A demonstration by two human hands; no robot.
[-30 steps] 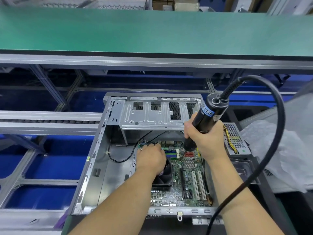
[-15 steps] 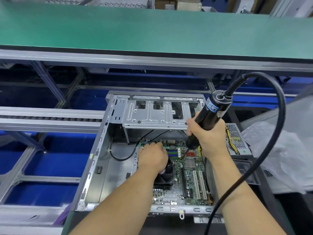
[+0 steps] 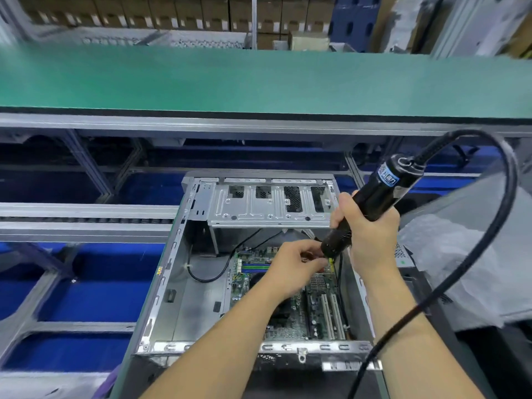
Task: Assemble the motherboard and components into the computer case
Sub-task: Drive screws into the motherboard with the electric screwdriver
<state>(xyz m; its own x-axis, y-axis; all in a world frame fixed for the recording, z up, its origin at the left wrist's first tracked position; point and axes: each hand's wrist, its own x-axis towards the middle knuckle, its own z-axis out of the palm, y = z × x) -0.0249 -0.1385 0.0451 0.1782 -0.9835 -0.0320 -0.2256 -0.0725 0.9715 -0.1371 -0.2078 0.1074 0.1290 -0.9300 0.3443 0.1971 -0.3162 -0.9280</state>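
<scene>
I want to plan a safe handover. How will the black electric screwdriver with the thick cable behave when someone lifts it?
The black electric screwdriver probably feels fairly heavy, since the right hand wraps it fully. Its thick black cable holds a springy arc, so it likely tugs sideways. The round barrel would probably roll if laid down.

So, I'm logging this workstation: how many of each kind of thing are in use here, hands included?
Hands: 2, left hand and right hand
Electric screwdriver: 1
Computer case: 1
Motherboard: 1
White expansion slots: 2
Total: 7
</scene>
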